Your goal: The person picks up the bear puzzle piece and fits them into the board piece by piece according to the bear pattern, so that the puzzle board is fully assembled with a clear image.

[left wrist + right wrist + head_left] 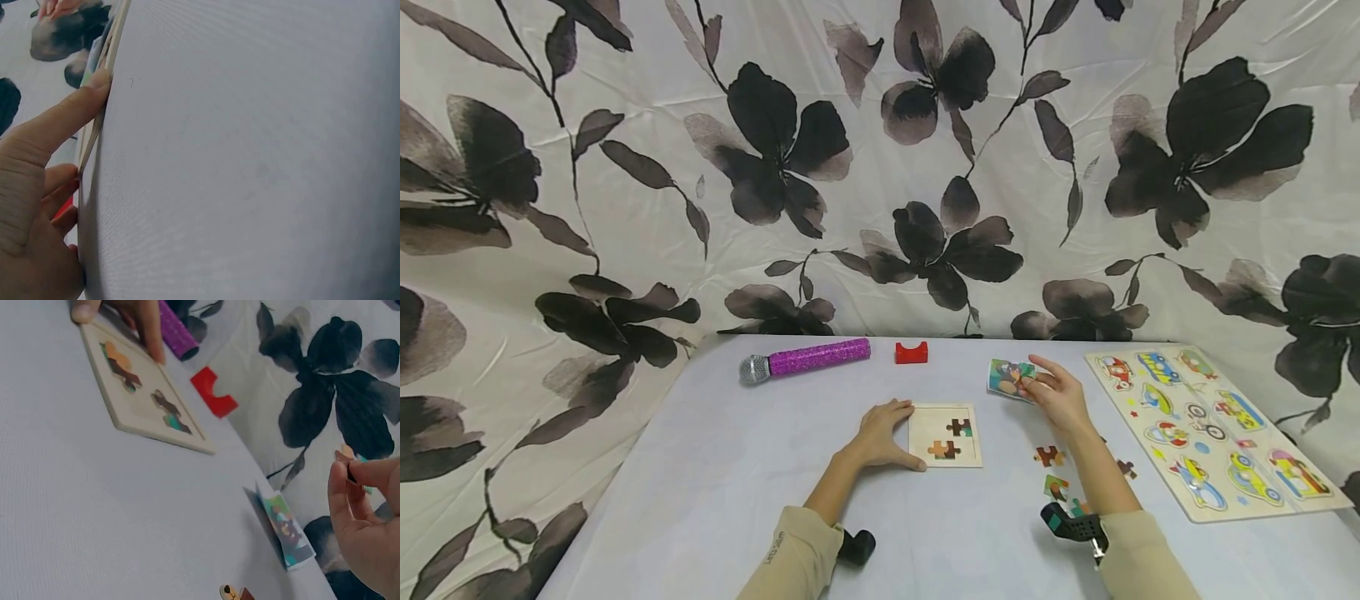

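Puzzle piece (350, 473), pinched — partly hidden

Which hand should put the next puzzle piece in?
Probably the right hand: it pinches a puzzle piece, while the left hand holds the wooden board at its edge. Loose pieces lie on the right, too.

In the head view, you face a white cloth backdrop (865, 179) that fills the upper half and runs down both sides, printed with large black and grey-brown flowers (763, 142) on thin stems. It wrinkles toward your upper right corner. Below, your white-covered table (737, 467) spreads across the lower half, its left edge slanting to the lower left, under soft light.
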A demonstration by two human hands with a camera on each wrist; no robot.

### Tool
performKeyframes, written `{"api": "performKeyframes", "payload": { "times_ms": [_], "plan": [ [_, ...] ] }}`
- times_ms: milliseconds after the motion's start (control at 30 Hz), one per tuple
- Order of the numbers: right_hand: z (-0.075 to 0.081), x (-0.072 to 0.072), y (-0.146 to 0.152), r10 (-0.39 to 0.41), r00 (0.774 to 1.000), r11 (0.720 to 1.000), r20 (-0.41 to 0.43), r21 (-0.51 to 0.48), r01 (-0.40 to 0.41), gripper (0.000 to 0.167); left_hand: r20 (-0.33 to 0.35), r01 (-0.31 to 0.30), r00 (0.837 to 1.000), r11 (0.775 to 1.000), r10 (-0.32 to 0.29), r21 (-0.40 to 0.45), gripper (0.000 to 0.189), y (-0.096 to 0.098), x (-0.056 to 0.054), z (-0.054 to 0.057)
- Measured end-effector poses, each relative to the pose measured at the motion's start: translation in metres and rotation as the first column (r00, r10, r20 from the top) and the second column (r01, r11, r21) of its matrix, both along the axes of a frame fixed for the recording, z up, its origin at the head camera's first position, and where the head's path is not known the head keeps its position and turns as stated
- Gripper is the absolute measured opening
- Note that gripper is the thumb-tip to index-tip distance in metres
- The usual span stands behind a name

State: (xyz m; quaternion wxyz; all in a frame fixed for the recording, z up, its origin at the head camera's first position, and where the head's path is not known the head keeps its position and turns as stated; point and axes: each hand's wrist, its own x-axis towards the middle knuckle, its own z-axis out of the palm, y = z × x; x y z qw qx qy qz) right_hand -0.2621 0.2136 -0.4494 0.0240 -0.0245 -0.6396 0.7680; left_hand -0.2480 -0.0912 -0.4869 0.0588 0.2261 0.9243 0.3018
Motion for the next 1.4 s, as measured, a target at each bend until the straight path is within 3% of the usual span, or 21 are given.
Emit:
{"api": "performKeyframes", "payload": {
  "times_ms": [200, 433, 567, 800, 900, 1133, 1400],
  "plan": [
    [-0.001, -0.002, -0.004, -0.004, 0.999, 0.999, -0.041, -0.039, 0.003, 0.029, 0.009, -0.003, 1.000, 1.000, 0.003, -0.006, 0.097, 0.000, 0.000, 0.000],
    [0.002, -0.004, -0.012, -0.095, 0.995, 0.995, 0.021, -0.005, 0.095, 0.014, 0.011, -0.001, 1.000, 1.000, 0.001, -0.009, 0.097, 0.001, -0.002, 0.000],
    [0.004, -0.004, -0.015, -0.091, 0.995, 0.995, 0.028, -0.048, 0.092, 0.007, 0.017, -0.002, 1.000, 1.000, 0.002, -0.010, 0.097, 0.001, -0.002, 0.000],
    [0.004, -0.004, -0.018, -0.042, 0.999, 0.991, 0.011, -0.130, 0.043, 0.019, 0.022, -0.003, 1.000, 1.000, 0.004, -0.011, 0.097, 0.001, -0.001, 0.000],
    [0.002, -0.005, -0.021, -0.026, 1.000, 0.991, 0.008, -0.128, 0.027, 0.015, 0.021, -0.004, 1.000, 1.000, 0.004, -0.008, 0.097, 0.000, -0.001, 0.000],
    [0.002, -0.003, -0.030, 0.006, 1.000, 0.991, -0.019, -0.136, -0.008, 0.043, 0.021, -0.003, 1.000, 1.000, 0.003, -0.005, 0.097, 0.001, -0.001, 0.001],
    [0.005, -0.004, -0.042, 0.011, 0.999, 0.992, -0.046, -0.128, -0.017, 0.036, 0.011, 0.002, 1.000, 1.000, -0.002, -0.005, 0.097, 0.001, -0.001, 0.001]
  ]
}}
